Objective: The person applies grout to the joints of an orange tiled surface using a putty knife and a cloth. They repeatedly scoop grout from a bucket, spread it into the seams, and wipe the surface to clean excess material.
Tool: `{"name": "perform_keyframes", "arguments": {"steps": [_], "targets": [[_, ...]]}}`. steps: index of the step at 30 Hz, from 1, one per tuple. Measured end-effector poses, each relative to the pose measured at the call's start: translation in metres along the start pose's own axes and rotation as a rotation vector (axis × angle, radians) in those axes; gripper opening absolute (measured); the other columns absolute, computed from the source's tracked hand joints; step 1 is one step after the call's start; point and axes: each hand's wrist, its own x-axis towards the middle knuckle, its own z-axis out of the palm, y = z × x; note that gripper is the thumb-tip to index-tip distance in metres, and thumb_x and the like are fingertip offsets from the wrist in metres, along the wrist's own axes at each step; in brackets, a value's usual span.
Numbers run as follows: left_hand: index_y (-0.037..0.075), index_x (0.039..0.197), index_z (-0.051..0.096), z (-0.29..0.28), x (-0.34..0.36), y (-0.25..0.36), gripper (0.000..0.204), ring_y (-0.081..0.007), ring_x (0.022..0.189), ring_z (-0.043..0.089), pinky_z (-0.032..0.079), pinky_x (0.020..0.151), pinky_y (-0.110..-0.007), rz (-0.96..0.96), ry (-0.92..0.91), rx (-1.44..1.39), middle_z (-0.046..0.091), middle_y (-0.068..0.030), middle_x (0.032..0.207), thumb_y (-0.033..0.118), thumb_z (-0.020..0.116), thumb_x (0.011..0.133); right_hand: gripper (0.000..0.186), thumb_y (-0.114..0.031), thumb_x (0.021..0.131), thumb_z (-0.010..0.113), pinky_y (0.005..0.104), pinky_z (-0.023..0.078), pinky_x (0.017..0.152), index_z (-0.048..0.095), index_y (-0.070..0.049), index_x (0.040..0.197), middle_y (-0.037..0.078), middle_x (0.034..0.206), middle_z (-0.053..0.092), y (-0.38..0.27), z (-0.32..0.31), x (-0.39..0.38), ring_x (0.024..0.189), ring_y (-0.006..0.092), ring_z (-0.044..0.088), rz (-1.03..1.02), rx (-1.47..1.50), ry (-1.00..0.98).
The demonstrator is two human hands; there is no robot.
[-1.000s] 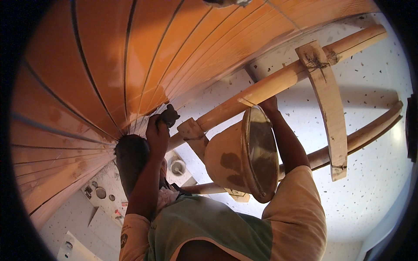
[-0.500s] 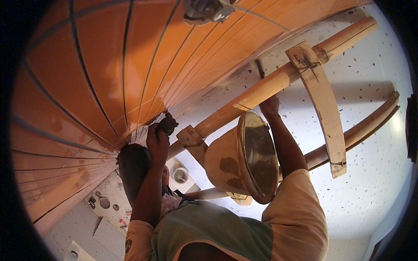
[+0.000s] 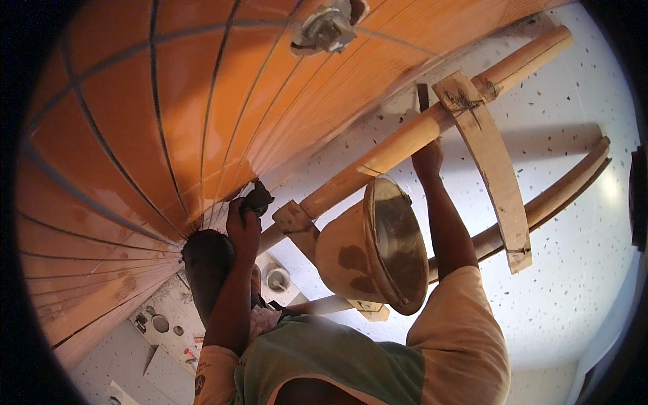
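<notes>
Dark lump [image 3: 257, 198] is gripped in your left hand [image 3: 244, 226], near the orange tiles [image 3: 182, 81]. Can't tell if your right hand [image 3: 426, 159] holds anything, wooden ladder [image 3: 388, 150] partly blocks it; bucket [image 3: 343, 253] hangs between your arms.

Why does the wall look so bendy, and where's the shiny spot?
Head view: the wide fisheye lens makes the orange tiled wall look bent; head view: glare brightens the pale speckled floor at far right; head view: the dark thing in the left hand is too shaded to make out.
</notes>
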Motion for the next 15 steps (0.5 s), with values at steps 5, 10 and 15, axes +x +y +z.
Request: {"name": "perform_keyframes", "arguments": {"steps": [5,10,15], "targets": [[-0.004,0.107,0.058,0.002,0.0,-0.008,0.025,-0.025,0.082,0.061,0.049,0.078,-0.035,0.096,0.043,0.032,0.063,-0.0163,0.092,0.007,0.049,0.087,0.023,-0.015,0.089,0.051,0.0432,0.057,0.073,0.055,-0.001,0.107,0.015,0.099,0.06,-0.005,-0.007,-0.005,0.097,0.0317,0.06,-0.136,-0.155,-0.174],[-0.005,0.108,0.058,0.0,-0.001,-0.007,0.025,-0.0249,0.084,0.061,0.049,0.079,-0.035,0.076,0.005,-0.009,0.063,-0.0164,0.094,0.007,0.049,0.087,0.025,-0.012,0.086,0.054,0.0425,0.057,0.073,0.055,-0.003,0.11,0.014,0.097,0.06,-0.005,-0.01,0.004,0.097,0.0312,0.06,-0.03,-0.088,-0.052],[-0.005,0.108,0.057,0.0,-0.001,-0.006,0.026,-0.0243,0.083,0.06,0.049,0.078,-0.034,0.022,-0.02,-0.006,0.062,-0.0163,0.094,0.008,0.049,0.088,0.023,-0.012,0.087,0.056,0.0426,0.057,0.071,0.054,-0.004,0.109,0.015,0.096,0.059,0.018,-0.003,0.005,0.098,0.0311,0.061,-0.016,-0.162,-0.057]]}}
